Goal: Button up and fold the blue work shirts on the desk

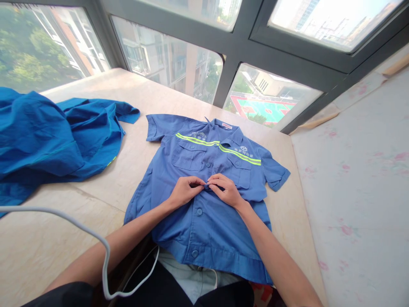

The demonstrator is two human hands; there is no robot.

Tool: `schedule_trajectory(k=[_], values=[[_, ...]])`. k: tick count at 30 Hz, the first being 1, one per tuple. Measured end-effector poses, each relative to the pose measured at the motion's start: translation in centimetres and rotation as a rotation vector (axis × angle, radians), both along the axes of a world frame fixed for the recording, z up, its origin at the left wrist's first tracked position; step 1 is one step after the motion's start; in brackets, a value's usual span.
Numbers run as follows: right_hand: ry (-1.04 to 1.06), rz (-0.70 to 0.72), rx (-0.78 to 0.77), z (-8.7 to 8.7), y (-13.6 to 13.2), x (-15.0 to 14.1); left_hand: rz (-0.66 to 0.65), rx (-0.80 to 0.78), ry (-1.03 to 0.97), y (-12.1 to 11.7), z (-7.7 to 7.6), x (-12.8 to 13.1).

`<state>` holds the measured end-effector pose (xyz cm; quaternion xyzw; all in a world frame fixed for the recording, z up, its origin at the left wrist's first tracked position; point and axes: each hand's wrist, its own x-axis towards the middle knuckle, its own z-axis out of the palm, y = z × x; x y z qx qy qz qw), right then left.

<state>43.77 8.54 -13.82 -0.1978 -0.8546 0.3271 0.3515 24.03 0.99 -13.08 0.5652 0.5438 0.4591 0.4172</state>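
A blue short-sleeved work shirt (220, 232) lies front up, collar away from me, with a yellow-green reflective stripe across the chest. My left hand (188, 190) pinches the front placket near mid-chest, thumb and finger together. From the other side, my right hand (224, 190) pinches the same spot, its fingertips nearly meeting the left ones. A button seems to sit between the fingertips, mostly hidden by them. Lower on the placket a button (200, 211) shows, and another button (194, 253) is near the hem. The shirt's bottom edge hangs over the table edge toward my lap.
At the left a brighter blue garment (57, 136) lies crumpled on the pale table (96, 204). A white cable (79, 224) crosses the lower left in front of my left forearm. Grey-framed windows (236, 47) stand behind, and a flowered wall (351, 192) bounds the right.
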Motion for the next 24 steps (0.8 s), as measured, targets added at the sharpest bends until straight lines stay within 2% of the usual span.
schedule_trajectory(k=[9,14,19,24], values=[[-0.101,0.015,0.054,0.14,-0.15,-0.06,-0.036,0.030,0.155,-0.11,0.41,0.15],[-0.063,0.015,0.028,-0.28,0.06,0.08,-0.053,0.042,0.183,-0.33,0.48,0.21],[-0.059,0.009,0.029,-0.47,0.22,0.16,0.013,0.134,0.264,-0.47,-0.09,0.46],[-0.025,0.011,0.030,-0.33,0.12,0.09,0.011,0.211,0.270,-0.68,-0.32,0.43]])
